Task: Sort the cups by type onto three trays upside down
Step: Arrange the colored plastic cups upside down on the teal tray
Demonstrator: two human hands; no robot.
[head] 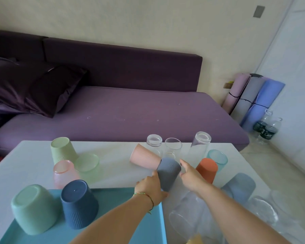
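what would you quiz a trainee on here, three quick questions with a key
1. True or false: the peach cup lies on its side on the table.
2. How many cups stand upside down on the blue tray?
3. The left hand grips: A the grey cup; B the blue tray; C nothing.

Key: 1 true. 2 two, the green cup and the dark blue cup. 3 A.

One tray (113, 195); two hands (151, 186); six opaque cups (78, 203); two water bottles (269, 132).
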